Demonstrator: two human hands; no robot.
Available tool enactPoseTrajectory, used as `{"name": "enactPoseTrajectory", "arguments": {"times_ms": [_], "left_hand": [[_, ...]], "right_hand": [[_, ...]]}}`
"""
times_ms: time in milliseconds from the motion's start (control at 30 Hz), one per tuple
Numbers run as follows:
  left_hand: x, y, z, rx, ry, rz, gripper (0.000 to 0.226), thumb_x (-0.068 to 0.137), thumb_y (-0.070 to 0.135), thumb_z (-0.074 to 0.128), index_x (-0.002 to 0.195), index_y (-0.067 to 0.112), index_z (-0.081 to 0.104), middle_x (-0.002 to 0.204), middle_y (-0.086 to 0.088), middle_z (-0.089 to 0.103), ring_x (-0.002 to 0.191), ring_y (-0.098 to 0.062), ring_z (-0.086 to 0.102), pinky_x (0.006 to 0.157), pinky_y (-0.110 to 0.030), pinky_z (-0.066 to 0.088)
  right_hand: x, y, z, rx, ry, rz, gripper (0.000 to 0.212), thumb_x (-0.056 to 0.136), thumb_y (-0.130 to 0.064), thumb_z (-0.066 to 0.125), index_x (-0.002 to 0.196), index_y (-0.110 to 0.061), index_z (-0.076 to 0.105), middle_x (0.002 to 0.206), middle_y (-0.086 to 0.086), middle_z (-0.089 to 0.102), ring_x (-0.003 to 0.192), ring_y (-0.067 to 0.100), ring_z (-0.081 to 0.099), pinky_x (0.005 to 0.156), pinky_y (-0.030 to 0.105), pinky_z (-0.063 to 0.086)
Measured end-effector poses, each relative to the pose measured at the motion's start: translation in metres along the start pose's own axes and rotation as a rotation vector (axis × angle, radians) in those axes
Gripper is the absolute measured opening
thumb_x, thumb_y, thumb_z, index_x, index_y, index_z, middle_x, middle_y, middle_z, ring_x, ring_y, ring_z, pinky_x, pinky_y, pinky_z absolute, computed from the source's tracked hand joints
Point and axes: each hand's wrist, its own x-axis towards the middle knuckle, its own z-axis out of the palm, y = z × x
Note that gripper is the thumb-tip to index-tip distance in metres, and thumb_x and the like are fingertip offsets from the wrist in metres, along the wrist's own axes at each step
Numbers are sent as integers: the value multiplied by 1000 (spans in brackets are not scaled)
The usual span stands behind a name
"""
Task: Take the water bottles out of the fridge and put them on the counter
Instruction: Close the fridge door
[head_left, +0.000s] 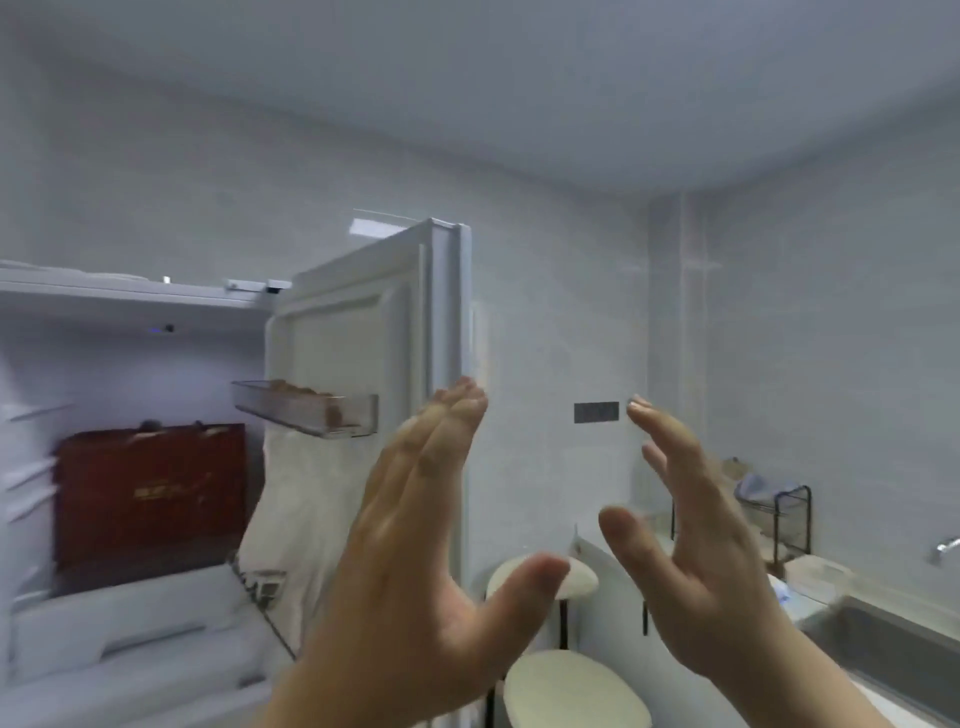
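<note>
The fridge stands open at the left, its white door swung out toward the middle of the view. No water bottle shows in this blurred frame. My left hand is raised in front of the door's edge, palm facing right, fingers straight and holding nothing. My right hand is raised opposite it, palm facing left, fingers spread and empty. The two palms face each other, apart. The counter runs along the right wall.
A dark red box sits on a fridge shelf. A clear door bin holds brownish items. Two round cream stools stand below my hands. A steel sink, a tap and a black wire rack are at the right.
</note>
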Motion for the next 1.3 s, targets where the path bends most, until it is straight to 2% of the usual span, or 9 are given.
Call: {"name": "enactPoseTrajectory", "arguments": {"times_ms": [233,433,533,633,733,867,967,1133,1300], "left_hand": [[-11,-49,-129,327,3,-117,79,90,65,44,146,11,35,150,-4,39,142,-15,34,114,-31,28],[-20,-72,-193,500,-26,-244,79,81,50,57,147,12,36,150,5,36,139,-10,32,111,-39,33],[-21,-77,-201,555,-67,-265,78,82,52,56,148,16,34,151,5,36,140,-7,30,113,-20,23],[-19,-82,-200,583,-96,-279,75,83,55,53,147,28,26,152,8,31,142,2,23,110,-8,14],[-14,-90,-196,586,-117,-317,78,82,61,48,148,33,18,154,16,19,141,14,8,111,-10,8],[-5,-106,-189,598,-133,-401,90,78,66,43,154,21,24,156,10,20,143,-3,15,112,-16,7],[4,-117,-174,592,-163,-466,94,77,69,40,155,19,23,162,2,21,148,-11,14,115,-25,10],[30,-125,-110,518,-311,-406,92,79,69,39,157,25,17,164,5,15,150,-12,10,116,-30,11],[38,-132,-42,425,-450,-330,86,83,70,38,156,35,11,163,14,8,146,-1,2,117,-30,10]], "right_hand": [[22,-70,117,208,-105,-129,65,89,-48,53,146,-23,37,152,-1,42,143,12,35,112,38,35],[30,-102,171,318,-176,-183,63,89,-51,52,147,-37,30,155,-8,35,145,9,28,114,23,24],[33,-103,181,353,-196,-192,62,90,-53,50,145,-53,22,155,-22,27,146,3,22,113,13,18],[37,-98,184,348,-208,-189,63,90,-54,49,146,-53,20,152,-34,20,146,1,19,112,11,14],[45,-85,181,266,-244,-157,68,87,-60,45,149,-40,22,157,-17,25,148,7,19,116,24,17],[63,-53,173,164,-69,-29,79,83,-57,48,148,-13,38,157,10,32,146,22,23,115,32,16],[79,-16,169,89,3,177,81,86,-50,52,151,-9,28,161,16,22,148,25,13,117,34,8],[93,24,177,220,-219,411,87,96,-45,56,156,-11,4,166,8,6,151,19,5,118,35,8],[87,29,176,569,-370,456,85,89,-28,56,157,-17,6,165,0,9,146,8,10,113,27,16]]}}
